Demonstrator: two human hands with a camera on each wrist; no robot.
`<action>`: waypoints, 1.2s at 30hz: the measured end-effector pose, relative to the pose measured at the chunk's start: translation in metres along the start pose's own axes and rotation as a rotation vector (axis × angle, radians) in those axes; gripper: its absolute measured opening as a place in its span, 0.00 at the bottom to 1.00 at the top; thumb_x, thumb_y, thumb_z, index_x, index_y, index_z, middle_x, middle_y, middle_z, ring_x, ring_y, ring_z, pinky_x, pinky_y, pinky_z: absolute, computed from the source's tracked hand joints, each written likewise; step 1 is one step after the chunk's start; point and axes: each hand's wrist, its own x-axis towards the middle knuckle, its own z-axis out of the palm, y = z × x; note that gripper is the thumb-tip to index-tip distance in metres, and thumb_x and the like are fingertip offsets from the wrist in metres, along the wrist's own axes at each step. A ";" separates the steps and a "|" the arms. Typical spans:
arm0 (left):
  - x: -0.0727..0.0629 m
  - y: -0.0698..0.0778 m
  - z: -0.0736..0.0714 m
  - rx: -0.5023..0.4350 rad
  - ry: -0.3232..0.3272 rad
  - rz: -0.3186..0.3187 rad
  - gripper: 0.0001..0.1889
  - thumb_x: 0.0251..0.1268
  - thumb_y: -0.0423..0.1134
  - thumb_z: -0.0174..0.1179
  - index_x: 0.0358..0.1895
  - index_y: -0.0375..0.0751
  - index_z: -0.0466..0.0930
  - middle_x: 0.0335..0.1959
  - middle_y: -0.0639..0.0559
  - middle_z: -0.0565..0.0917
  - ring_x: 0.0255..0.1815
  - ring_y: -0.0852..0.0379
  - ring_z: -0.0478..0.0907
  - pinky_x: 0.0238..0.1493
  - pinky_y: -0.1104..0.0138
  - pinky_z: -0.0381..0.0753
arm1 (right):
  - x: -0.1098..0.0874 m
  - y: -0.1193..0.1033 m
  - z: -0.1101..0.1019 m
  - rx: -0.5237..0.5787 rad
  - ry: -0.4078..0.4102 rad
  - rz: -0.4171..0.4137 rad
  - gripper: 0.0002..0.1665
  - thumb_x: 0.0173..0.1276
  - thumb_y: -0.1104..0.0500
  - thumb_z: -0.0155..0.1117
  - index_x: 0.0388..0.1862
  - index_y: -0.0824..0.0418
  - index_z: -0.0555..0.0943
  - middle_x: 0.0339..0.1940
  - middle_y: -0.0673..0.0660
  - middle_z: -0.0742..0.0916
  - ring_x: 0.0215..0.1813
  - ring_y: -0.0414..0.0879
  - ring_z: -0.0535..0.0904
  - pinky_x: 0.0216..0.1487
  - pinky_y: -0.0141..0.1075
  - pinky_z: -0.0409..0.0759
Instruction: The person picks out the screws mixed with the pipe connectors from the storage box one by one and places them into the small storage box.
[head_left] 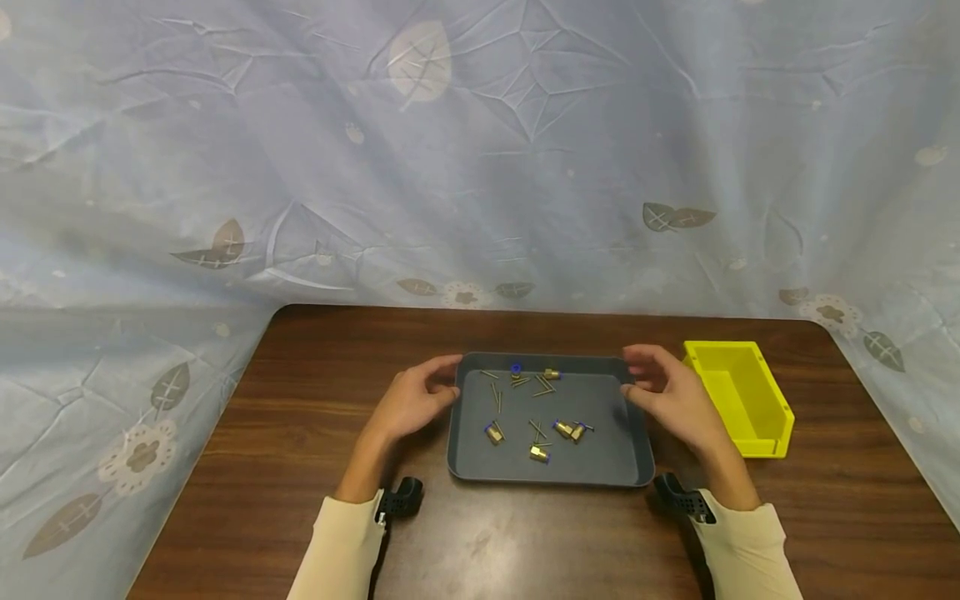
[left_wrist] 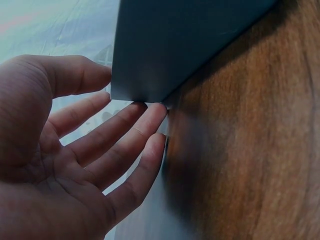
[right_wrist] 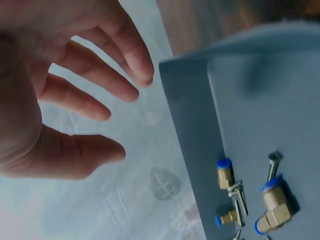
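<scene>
A dark grey rectangular tray (head_left: 607, 408) lies on the table with several brass push-in fittings (head_left: 539, 454) with blue collars and several thin screws (head_left: 495, 398) scattered in it. At its left side is my left hand (head_left: 408, 402), fairly straight fingers spread. The left wrist view has the fingertips (left_wrist: 157, 111) right at the tray's outer wall (left_wrist: 150, 55) and the thumb by its edge. My right hand (head_left: 675, 400) is by the right rim, thumb and fingers apart with nothing between them. In the right wrist view, a gap shows between the right fingertips (right_wrist: 144, 80) and the tray wall (right_wrist: 185, 115).
A yellow open-front bin (head_left: 742, 400) stands right of the tray, just beyond my right hand. The brown wooden table (head_left: 315, 383) ends at the back against a hanging patterned cloth (head_left: 480, 167). Dark straps with black camera mounts (head_left: 405, 497) are on both wrists.
</scene>
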 end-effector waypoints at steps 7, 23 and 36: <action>0.001 0.001 0.001 0.015 -0.004 -0.017 0.28 0.74 0.33 0.67 0.76 0.38 0.80 0.64 0.38 0.88 0.51 0.48 0.92 0.55 0.51 0.87 | 0.001 -0.004 0.009 0.022 -0.084 -0.086 0.35 0.69 0.68 0.79 0.73 0.68 0.78 0.65 0.68 0.86 0.60 0.61 0.86 0.59 0.38 0.84; 0.000 0.001 0.000 0.000 -0.013 -0.035 0.29 0.74 0.33 0.67 0.77 0.40 0.79 0.65 0.38 0.88 0.52 0.48 0.92 0.56 0.49 0.86 | 0.006 0.004 0.019 -0.076 -0.259 -0.167 0.29 0.65 0.68 0.83 0.64 0.69 0.84 0.54 0.62 0.91 0.51 0.54 0.87 0.54 0.42 0.87; -0.001 0.000 0.001 -0.015 -0.016 -0.026 0.28 0.74 0.32 0.67 0.77 0.39 0.79 0.64 0.37 0.88 0.52 0.46 0.91 0.57 0.48 0.86 | 0.006 0.005 0.021 -0.141 -0.308 -0.161 0.25 0.64 0.68 0.83 0.59 0.69 0.86 0.49 0.58 0.92 0.47 0.50 0.87 0.53 0.40 0.87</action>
